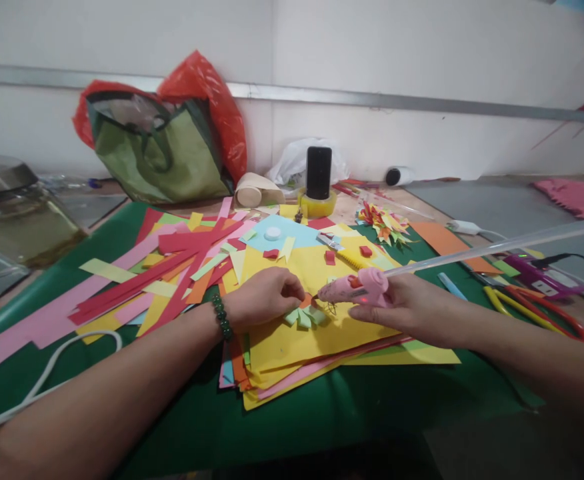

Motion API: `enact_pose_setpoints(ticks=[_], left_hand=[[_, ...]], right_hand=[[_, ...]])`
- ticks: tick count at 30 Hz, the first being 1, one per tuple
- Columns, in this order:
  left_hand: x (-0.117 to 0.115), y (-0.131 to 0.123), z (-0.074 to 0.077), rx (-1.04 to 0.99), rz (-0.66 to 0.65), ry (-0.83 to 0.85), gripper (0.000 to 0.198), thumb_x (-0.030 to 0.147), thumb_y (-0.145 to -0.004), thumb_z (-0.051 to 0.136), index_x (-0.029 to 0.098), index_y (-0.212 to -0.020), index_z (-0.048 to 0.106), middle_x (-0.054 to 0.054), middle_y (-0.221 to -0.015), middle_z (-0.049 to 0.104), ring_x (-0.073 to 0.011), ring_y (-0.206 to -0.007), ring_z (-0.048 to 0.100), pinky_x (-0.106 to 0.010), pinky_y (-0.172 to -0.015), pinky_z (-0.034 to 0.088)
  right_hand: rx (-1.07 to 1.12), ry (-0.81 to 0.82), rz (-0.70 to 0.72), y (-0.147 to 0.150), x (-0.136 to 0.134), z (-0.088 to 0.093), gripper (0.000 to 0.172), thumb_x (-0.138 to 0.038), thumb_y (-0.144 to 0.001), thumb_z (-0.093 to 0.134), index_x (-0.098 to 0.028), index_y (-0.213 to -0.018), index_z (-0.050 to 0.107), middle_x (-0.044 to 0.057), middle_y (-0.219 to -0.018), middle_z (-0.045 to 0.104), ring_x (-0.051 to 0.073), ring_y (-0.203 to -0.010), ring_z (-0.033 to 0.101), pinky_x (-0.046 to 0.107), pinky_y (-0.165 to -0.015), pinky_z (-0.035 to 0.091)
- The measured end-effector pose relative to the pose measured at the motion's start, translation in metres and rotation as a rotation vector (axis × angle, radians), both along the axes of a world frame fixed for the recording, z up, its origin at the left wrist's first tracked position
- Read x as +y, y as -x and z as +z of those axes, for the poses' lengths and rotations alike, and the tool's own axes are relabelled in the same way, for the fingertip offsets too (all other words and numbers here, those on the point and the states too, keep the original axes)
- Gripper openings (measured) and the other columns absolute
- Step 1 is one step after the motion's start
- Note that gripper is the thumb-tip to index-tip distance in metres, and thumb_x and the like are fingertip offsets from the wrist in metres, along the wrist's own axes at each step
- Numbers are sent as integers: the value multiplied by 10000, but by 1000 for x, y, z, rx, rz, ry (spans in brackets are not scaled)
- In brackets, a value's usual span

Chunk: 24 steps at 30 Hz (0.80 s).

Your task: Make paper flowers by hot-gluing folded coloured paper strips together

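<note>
My right hand (412, 308) grips a pink glue gun (355, 287) with a long clear glue stick (497, 245) sticking out behind it. Its nozzle points left at a small paper piece with pale green fringed petals (305, 316). My left hand (265, 297), with a green bead bracelet at the wrist, is closed in a pinch on that paper piece and holds it down on a stack of yellow paper sheets (297, 347). The two hands are a few centimetres apart over the stack.
Pink, red and yellow paper strips (162, 273) lie at the left on the green table cover (322, 420). A finished paper flower (385, 223), a tape roll with a black phone (319, 183), a green bag (162, 150) and scissors (537, 307) are around.
</note>
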<state>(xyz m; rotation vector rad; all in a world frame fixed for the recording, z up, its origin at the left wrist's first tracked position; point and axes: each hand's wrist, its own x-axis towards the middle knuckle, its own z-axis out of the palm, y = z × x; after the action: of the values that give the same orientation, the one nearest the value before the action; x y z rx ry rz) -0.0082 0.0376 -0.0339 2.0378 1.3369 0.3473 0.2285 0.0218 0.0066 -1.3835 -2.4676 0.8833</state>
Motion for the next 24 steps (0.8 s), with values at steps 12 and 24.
enact_pose_setpoints(ticks=[12,24], left_hand=[[0,0,0,-5,-1,11,191,137,-721,564,141,-844,710,-60,-846,740,-160,-726,655,-245,-632,484],[1,2,-2,-34,-17,3,164,175,-737,570,143,-829,701,-65,-833,735,-159,-717,652,-246,-629,485]], right_hand=[[-23,51,56,0,2,0,439,-582,-835,523,-214,-955,730,27,-785,678,214,-726,610,319,-686,477],[240,55,14,-12,-5,7,496,-594,-824,560,-256,-1161,694,77,-1153,691,292,-1085,615,396,-931,496]])
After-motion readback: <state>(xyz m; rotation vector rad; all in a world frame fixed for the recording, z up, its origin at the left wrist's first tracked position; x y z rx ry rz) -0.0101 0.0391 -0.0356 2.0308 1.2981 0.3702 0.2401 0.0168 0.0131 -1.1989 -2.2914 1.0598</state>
